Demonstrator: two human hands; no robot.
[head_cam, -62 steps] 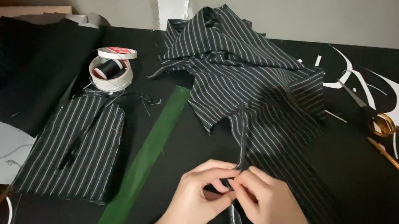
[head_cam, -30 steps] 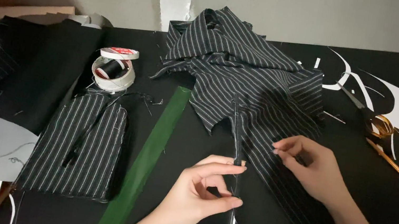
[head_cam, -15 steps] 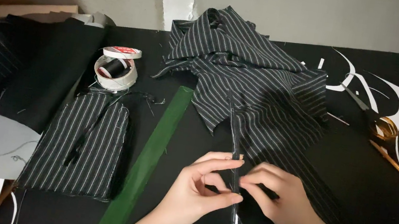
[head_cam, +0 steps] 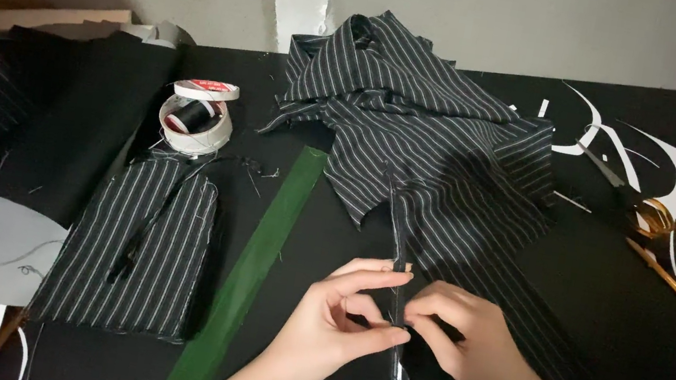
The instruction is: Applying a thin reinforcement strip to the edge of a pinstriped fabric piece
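2 hands (head_cam: 401,331) pinch a narrow folded strip (head_cam: 396,290) of striped fabric (head_cam: 427,141).

Forearms cut off at bottom edge; scissors (head_cam: 654,218) partly hidden.

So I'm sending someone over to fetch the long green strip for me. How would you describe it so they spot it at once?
Start at the black table and find the flat striped fabric panel on its left side. The green strip lies along that panel's right edge, running diagonally toward the heaped striped cloth. It is the only green, glossy, ruler-straight thing among dark striped fabrics.
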